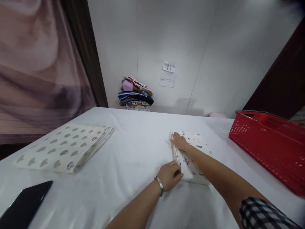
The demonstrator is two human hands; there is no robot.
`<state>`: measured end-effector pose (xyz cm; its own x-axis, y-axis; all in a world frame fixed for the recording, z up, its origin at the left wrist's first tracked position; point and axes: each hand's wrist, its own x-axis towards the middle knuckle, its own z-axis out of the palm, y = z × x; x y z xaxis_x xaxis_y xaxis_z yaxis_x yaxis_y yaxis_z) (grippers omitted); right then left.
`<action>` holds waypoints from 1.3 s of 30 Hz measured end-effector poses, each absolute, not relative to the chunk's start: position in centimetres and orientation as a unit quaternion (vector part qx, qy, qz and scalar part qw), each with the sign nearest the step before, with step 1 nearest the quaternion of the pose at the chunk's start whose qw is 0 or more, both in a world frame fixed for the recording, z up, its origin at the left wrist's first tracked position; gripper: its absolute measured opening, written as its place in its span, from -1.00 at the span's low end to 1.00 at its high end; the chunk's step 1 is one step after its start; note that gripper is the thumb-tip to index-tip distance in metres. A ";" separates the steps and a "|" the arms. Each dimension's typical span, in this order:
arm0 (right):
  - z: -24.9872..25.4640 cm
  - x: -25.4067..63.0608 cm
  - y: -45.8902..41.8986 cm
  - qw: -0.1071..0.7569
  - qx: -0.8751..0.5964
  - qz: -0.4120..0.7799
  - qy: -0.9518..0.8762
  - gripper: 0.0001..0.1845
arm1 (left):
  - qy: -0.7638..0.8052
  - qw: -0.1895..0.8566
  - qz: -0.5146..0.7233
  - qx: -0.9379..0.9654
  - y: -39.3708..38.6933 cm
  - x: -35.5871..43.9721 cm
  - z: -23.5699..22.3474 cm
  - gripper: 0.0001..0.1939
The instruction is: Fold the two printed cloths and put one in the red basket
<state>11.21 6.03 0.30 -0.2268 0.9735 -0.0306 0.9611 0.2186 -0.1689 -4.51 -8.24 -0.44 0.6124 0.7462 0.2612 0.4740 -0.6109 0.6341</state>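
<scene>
Cloth (187, 167) on white table (138, 136)

Touched, not gripped, by the flat right hand (179, 142); half-curled left hand (169, 175) at its edge, hold unclear. Basket (269, 144) seen at three o'clock, wall (152, 41) at twelve.

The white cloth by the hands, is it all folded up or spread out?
Folded up: the white cloth makes a narrow block, with layers showing along one edge. The right hand lies on top.

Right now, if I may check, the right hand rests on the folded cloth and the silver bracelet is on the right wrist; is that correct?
Not quite: the head view shows the silver bracelet on the wrist of the left hand. The right hand does rest on the folded cloth.
</scene>
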 end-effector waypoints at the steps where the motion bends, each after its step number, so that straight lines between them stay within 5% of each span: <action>1: 0.5 11.2 6.2 0.043 -0.621 0.073 -0.779 -0.36 | 0.353 0.260 0.262 0.860 -8.2 -4.5 -0.5 -0.93; 11: 0.5 10.2 6.5 0.021 -0.637 0.090 -0.766 -0.33 | 0.359 0.264 0.259 0.857 -8.1 -4.5 -0.5 -0.93; 19: 1.5 14.7 4.7 0.105 -0.679 0.041 -0.725 -0.36 | 0.363 0.274 0.248 0.855 -8.3 -4.6 -0.2 -0.92; 27: -1.1 17.9 4.6 0.030 -0.720 0.023 -0.693 -0.38 | 0.359 0.273 0.247 0.858 -8.2 -4.6 -0.3 -0.92; 39: -0.7 12.1 1.2 0.061 -0.651 0.013 -0.756 -0.53 | 0.358 0.267 0.252 0.858 -8.1 -4.5 -0.5 -0.91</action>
<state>12.12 1.21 -0.68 -0.1449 0.9865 0.0758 0.9834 0.1521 -0.0995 -4.54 -8.12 -0.46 0.6163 0.7495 0.2419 0.4801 -0.6010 0.6390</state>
